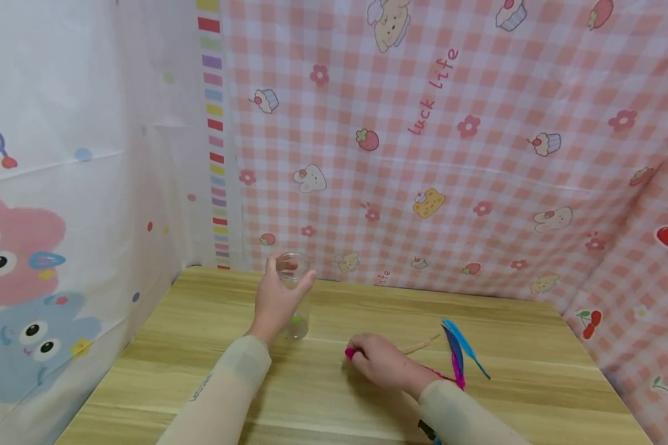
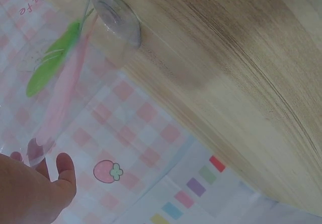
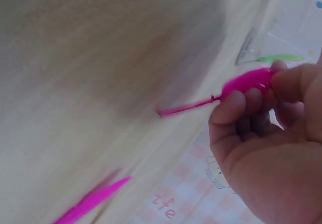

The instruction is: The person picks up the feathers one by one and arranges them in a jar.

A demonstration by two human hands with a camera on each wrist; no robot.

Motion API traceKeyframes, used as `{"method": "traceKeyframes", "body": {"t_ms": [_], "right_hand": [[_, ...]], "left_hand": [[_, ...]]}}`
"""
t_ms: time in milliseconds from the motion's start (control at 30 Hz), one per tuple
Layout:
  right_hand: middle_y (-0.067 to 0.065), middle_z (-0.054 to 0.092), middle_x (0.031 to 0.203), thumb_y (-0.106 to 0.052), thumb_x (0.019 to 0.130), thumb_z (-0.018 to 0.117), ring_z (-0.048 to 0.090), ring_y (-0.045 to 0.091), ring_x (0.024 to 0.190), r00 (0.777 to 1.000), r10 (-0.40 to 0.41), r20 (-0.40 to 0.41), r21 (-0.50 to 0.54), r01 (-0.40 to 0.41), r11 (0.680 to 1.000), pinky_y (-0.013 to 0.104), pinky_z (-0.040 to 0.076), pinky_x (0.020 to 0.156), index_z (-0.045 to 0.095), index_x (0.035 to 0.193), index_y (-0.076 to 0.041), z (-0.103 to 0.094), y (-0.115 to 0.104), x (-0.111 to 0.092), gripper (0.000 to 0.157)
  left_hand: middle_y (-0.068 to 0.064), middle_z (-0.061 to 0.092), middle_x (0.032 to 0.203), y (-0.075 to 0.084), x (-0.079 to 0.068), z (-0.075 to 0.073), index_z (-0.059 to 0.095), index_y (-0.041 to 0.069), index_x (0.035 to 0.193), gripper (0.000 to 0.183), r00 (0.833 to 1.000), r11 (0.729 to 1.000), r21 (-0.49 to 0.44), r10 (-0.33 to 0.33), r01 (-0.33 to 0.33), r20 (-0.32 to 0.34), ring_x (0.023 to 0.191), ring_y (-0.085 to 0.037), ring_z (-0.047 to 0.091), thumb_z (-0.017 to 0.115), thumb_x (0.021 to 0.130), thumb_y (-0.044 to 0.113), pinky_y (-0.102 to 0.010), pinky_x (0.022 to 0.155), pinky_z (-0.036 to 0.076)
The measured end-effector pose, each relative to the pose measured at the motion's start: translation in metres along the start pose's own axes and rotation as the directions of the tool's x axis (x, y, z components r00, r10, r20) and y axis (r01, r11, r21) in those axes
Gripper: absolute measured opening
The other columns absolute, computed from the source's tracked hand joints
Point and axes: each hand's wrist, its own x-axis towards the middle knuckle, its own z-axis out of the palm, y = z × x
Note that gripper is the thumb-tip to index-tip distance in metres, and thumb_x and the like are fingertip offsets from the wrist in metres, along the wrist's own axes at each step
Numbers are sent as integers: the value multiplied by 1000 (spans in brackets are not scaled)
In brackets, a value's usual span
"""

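My left hand (image 1: 275, 303) grips a tall clear cup (image 1: 296, 330) near its rim, thumb on one side and fingers on the other. The cup stands upright on the wooden table. Through its wall in the left wrist view show a green feather (image 2: 53, 60) and a pale pink feather (image 2: 68, 85), both leaning inside. To the right of the cup, my right hand (image 1: 386, 361) pinches a magenta feather (image 3: 246, 83) between thumb and fingers, low over the table. Its thin quill points away from the fingers; part of its vane is hidden by them.
Right of my right hand lie a bright blue feather (image 1: 470, 349), a dark blue and magenta feather (image 1: 455, 352) and a thin tan stem (image 1: 423, 342). A dark object (image 1: 426, 429) sits partly behind the right sleeve. Patterned cloths (image 1: 401, 161) hang behind the wooden table (image 1: 362, 309).
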Motion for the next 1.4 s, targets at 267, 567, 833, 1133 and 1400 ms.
{"method": "traceKeyframes", "body": {"t_ms": [267, 567, 833, 1133, 1400], "right_hand": [[-3, 50, 76, -1, 101, 48, 46, 11, 70, 982, 53, -183, 51, -45, 998, 25, 39, 63, 62, 82, -11, -5, -6, 12, 26], [8, 73, 103, -2, 106, 55, 65, 15, 89, 962, 16, -272, 294, 67, 953, 24, 54, 73, 68, 109, -5, -37, -45, 30, 14], [17, 74, 97, -8, 109, 60, 72, 33, 87, 824, -27, -566, 322, 251, 913, 25, 61, 72, 72, 113, -3, -88, -103, 49, 14], [15, 73, 102, -11, 109, 61, 72, 25, 90, 816, 158, -556, 634, 294, 715, 27, 62, 79, 67, 115, -6, -119, -142, 76, 10], [7, 71, 95, -6, 109, 60, 73, 17, 83, 818, 226, -529, 763, 341, 550, 25, 63, 79, 64, 111, -4, -114, -148, 99, 6]], "left_hand": [[-4, 65, 137, 0, 0, -1, 44, 17, 148, 71, 1000, 1000, 6, 1, -1, -4, 131, -29, 60, 77, 95, 52, -53, 107, 53], [-5, 65, 140, 0, 1, 0, 44, 16, 148, 74, 1000, 1000, 10, -14, 14, 1, 132, -29, 60, 77, 94, 55, -53, 110, 52], [-8, 65, 142, -2, 3, 0, 43, 15, 149, 74, 1000, 1000, 17, -1, 1, 6, 132, -30, 60, 76, 96, 55, -54, 109, 53], [-7, 65, 140, -2, 3, 1, 43, 16, 149, 71, 1000, 1000, 8, -15, 15, 3, 133, -33, 60, 77, 97, 50, -54, 108, 53], [-8, 65, 141, -1, 4, 0, 44, 19, 146, 69, 1000, 1000, 0, -13, 13, 2, 133, -32, 61, 78, 96, 52, -53, 106, 54]]}}
